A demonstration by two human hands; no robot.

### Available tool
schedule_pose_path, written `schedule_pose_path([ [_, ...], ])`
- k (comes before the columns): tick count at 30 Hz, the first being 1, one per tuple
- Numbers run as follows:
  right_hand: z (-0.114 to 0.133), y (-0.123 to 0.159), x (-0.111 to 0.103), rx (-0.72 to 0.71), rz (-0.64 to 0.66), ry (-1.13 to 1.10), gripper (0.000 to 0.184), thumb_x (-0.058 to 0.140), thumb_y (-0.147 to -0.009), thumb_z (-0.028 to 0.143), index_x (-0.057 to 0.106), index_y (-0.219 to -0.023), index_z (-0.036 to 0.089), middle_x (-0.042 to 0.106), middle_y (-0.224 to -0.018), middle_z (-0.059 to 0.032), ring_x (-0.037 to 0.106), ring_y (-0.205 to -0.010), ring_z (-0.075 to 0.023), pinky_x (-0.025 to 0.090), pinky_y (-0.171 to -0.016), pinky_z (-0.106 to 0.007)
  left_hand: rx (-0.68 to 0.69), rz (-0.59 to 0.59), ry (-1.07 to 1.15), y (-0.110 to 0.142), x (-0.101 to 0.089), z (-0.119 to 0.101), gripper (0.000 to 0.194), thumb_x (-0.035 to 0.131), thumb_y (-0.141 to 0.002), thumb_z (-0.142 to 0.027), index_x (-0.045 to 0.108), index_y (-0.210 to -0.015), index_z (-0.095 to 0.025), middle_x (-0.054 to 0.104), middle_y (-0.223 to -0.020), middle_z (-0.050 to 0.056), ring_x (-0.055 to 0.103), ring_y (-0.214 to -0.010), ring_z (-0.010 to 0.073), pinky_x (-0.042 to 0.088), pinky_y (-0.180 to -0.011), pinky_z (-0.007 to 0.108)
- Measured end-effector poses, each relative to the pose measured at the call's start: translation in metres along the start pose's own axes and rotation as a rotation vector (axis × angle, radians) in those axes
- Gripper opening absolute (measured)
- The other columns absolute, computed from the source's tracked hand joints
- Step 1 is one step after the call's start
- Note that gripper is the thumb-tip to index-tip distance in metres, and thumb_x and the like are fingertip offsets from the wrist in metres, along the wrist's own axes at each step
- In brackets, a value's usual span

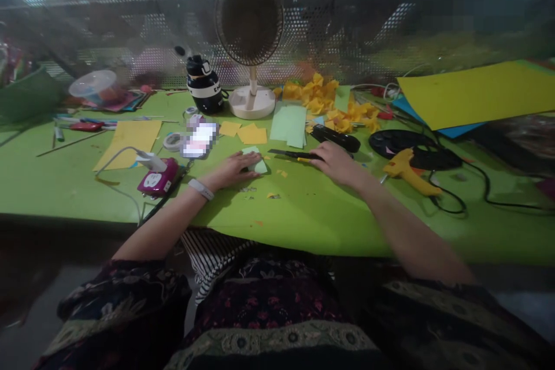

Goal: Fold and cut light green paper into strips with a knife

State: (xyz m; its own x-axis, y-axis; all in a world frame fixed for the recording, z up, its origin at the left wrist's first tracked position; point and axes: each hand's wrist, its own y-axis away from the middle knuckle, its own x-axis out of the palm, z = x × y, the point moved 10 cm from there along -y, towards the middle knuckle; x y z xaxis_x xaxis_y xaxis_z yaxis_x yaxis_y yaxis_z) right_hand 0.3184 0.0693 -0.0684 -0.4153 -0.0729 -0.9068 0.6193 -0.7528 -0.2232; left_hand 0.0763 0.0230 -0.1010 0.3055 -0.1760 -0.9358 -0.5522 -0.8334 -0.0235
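Note:
My left hand (236, 169) rests on the table with its fingers and thumb on a small pale green piece of paper (259, 166), holding it down. Part of that paper is hidden under the fingers. To the right, my right hand (336, 163) is closed around the handle of a slim utility knife (292, 155), dark-bladed with yellow on the handle. Its blade points left, towards the green paper, with a small gap between them. A black stapler (336, 139) lies just behind my right hand. Tiny paper scraps (273, 196) are scattered in front of both hands.
Behind my hands lie pale green sheets (287, 123), yellow squares (252, 134) and yellow paper flowers (318, 95). A fan (252, 103) and a bottle (206, 88) stand at the back. A yellow glue gun (410, 172) is at right; a purple power adapter (160, 178) and phone (200, 140) are left.

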Motion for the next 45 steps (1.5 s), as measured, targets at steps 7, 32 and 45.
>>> schedule_pose_path([
  [7,0.026,0.001,0.0,-0.064,-0.128,0.03,0.034,0.058,-0.102,0.032,0.074,-0.129,0.02,0.069,-0.122,-0.0165,0.063,-0.117,-0.0363,0.052,-0.104,-0.063,0.058,-0.123,0.222,-0.002,-0.005,0.006,0.044,0.055,-0.107,-0.043,0.065,-0.146,-0.028,0.055,-0.16,0.008,0.045,-0.154,0.0259,0.024,-0.132,0.054],
  [32,0.118,-0.01,-0.01,-0.367,-0.346,0.026,0.027,0.058,-0.103,0.021,0.079,-0.115,0.032,0.073,-0.12,-0.0082,0.063,-0.117,-0.0305,0.05,-0.102,-0.059,-0.292,-0.134,1.164,-0.005,-0.025,-0.007,0.071,0.053,-0.093,-0.082,0.078,-0.082,-0.016,0.079,-0.083,0.012,0.073,-0.075,0.0212,0.059,-0.074,0.036],
  [45,0.099,-0.014,-0.009,-0.074,-0.475,-0.482,0.031,0.063,-0.101,0.05,0.07,-0.088,0.023,0.071,-0.12,-0.0132,0.067,-0.116,-0.0282,0.056,-0.101,-0.048,-0.209,-0.213,1.502,-0.018,0.007,-0.024,0.031,0.075,-0.092,-0.051,0.078,-0.1,-0.021,0.081,-0.112,0.008,0.074,-0.104,0.025,0.063,-0.092,0.044],
])
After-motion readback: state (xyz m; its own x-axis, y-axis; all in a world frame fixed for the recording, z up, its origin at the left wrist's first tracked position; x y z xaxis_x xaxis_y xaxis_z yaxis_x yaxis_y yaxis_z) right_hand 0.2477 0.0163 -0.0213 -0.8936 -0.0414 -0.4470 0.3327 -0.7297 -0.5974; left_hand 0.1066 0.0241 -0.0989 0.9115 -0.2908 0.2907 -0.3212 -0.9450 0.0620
